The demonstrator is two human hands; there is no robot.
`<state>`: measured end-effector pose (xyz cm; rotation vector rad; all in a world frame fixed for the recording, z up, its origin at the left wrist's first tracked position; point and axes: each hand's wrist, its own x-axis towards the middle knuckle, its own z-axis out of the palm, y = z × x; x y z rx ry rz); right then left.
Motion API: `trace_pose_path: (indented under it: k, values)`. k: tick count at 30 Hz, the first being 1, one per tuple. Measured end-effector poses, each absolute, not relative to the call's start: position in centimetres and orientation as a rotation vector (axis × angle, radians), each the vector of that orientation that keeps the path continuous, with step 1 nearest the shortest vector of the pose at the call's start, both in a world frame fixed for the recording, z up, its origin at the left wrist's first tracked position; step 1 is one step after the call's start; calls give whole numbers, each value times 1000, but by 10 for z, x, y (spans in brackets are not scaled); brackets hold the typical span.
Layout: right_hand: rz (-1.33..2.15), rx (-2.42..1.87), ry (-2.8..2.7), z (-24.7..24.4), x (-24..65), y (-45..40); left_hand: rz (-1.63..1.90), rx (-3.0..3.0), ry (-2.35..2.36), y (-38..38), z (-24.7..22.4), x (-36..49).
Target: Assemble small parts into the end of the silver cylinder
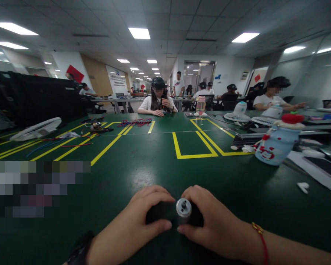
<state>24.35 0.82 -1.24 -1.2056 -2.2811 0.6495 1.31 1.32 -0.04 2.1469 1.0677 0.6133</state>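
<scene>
While the right hand (206, 213) closes thumb and fingers around the upright metal cylinder (183, 208), toward the near edge of the table (113, 180), the left hand (139, 213) is spread just beside it, apparently untouching, presumably guarding against tipping. Whether the base bears weight cannot be told.

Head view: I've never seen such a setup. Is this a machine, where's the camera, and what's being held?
No robot here: these are a person's bare hands, filmed by a camera worn on their head. The right hand curves around a small metal cylinder; I can't tell whether it grips it. The left hand is open close by, holding nothing. Beneath is a green table marked with yellow tape. Farther off lie tangled wires; a light-blue bottle is to the right.
</scene>
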Motion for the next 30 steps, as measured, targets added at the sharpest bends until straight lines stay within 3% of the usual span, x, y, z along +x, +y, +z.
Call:
trace_pose_path:
  k: [4, 16, 23, 30]
  values:
    - [620, -1198, -2295, -14, 243, 7, 821, 2078, 1054, 14, 9, 34]
    - [619, -1207, -2309, -15, 244, 8, 944, 2015, 1092, 19, 17, 35]
    - [647, -1224, -2299, -12, 243, 8, 553, 2175, 1164, 25, -14, 3]
    - [677, -1229, -2306, -12, 245, 7, 513, 2219, 1192, 25, -18, 3]
